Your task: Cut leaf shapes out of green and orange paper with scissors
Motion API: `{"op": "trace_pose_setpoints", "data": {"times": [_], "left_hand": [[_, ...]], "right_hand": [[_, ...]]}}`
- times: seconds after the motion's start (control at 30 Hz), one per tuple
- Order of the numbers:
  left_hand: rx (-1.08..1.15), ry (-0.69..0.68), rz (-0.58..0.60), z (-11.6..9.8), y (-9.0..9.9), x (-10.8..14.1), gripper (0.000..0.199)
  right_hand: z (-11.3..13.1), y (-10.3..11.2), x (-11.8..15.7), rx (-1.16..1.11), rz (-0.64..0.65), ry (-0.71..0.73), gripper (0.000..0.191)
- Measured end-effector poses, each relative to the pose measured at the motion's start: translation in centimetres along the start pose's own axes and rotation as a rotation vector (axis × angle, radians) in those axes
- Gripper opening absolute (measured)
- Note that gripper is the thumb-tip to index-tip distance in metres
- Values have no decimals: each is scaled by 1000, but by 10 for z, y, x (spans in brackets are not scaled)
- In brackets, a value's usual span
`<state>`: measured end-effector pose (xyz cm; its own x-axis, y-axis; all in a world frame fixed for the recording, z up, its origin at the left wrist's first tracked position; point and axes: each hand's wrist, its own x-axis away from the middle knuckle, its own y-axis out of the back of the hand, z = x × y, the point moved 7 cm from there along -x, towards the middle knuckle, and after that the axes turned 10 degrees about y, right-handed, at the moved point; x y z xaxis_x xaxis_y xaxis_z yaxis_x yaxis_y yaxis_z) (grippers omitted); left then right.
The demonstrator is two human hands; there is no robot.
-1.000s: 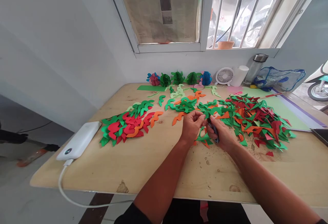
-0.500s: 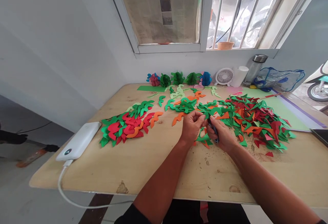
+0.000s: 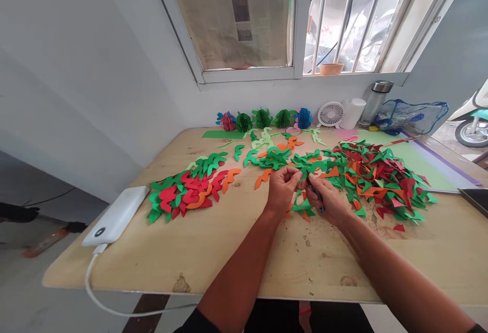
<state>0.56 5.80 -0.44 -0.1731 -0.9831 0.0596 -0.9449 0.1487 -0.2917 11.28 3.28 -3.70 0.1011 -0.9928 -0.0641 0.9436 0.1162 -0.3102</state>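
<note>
My left hand [image 3: 282, 185] pinches a small piece of green paper, mostly covered by the fingertips. Close on its right, my right hand [image 3: 326, 197] is wrapped round dark-handled scissors [image 3: 317, 195], whose blades are hidden near the green paper. Green and orange scraps [image 3: 304, 207] lie just under the hands. To the right spreads a big heap of green, red and orange scraps [image 3: 375, 175]. Curved red, green and orange cutouts [image 3: 194, 188] form a pile on the left. More green cutouts [image 3: 275, 157] lie behind my left hand.
White power bank [image 3: 116, 216] with a cable at the table's [image 3: 213, 256] left edge. Along the wall stand honeycomb paper figures [image 3: 263, 118], a small fan [image 3: 331, 114], a white cylinder, a glass bottle [image 3: 375, 103] and a clear pouch [image 3: 414, 116]. A dark flat object sits far right.
The view has shifted slightly. Both hands stay close together in nearly the same place, still holding the paper and scissors.
</note>
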Motion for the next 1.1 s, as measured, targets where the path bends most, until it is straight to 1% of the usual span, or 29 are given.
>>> {"op": "trace_pose_setpoints", "data": {"times": [0.3, 0.47, 0.73, 0.83, 1.1], "left_hand": [[-32, 2, -30, -4, 3, 2, 25], [-40, 0, -42, -5, 4, 3, 24], [-49, 6, -36, -3, 6, 1, 21], [-49, 11, -38, -1, 7, -1, 20], [-57, 25, -31, 0, 10, -2, 16]], "right_hand": [[-5, 5, -2, 59, 16, 1, 46], [-4, 4, -2, 81, 25, 2, 46], [-1, 3, -3, 125, 15, 16, 47], [-2, 5, -3, 135, 2, 1, 48], [-1, 5, -2, 155, 17, -24, 50]]}}
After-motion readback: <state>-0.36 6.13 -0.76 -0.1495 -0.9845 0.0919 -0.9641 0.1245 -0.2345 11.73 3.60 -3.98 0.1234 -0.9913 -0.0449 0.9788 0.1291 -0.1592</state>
